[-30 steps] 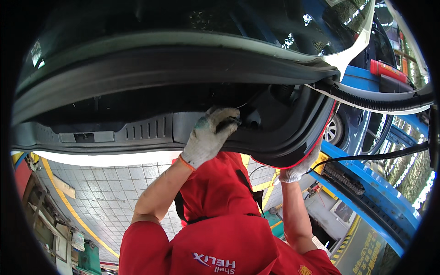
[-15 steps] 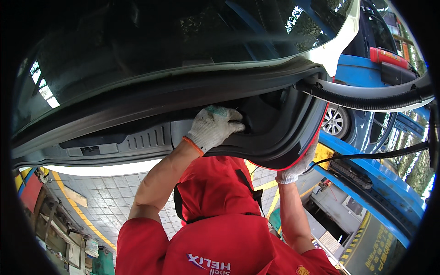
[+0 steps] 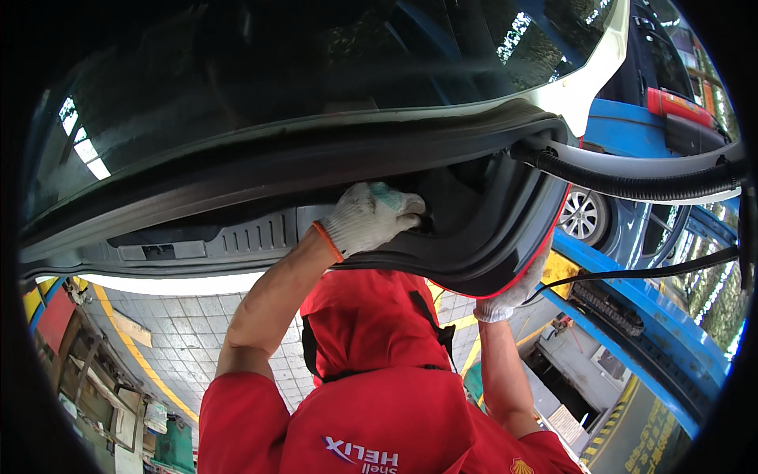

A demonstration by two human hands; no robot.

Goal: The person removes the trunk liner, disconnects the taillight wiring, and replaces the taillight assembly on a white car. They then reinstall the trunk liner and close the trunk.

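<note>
My left hand (image 3: 375, 215), in a white knit glove with a green patch and an orange cuff edge, reaches into the dark recess at the right corner of the car's boot opening. Its fingers are curled together against the black trim (image 3: 454, 213); whatever lies between them is hidden. Outside the car's rear corner, my gloved right hand (image 3: 505, 302) is closed around the outer side of the tail light (image 3: 517, 286), whose red edge shows. Part of that hand is behind the light.
Above hangs the raised tailgate with dark glass (image 3: 276, 71). A ribbed black cable sleeve (image 3: 632, 186) crosses at right. Beyond stand a blue lift beam (image 3: 632, 316) and another car's wheel (image 3: 583, 215). Tiled floor (image 3: 189, 324) lies below, with shelving (image 3: 110, 387) at lower left.
My left hand has turned slightly at the wrist, its fingertips still in the recess. The right hand stays at the tail light. The view has shifted a little.
</note>
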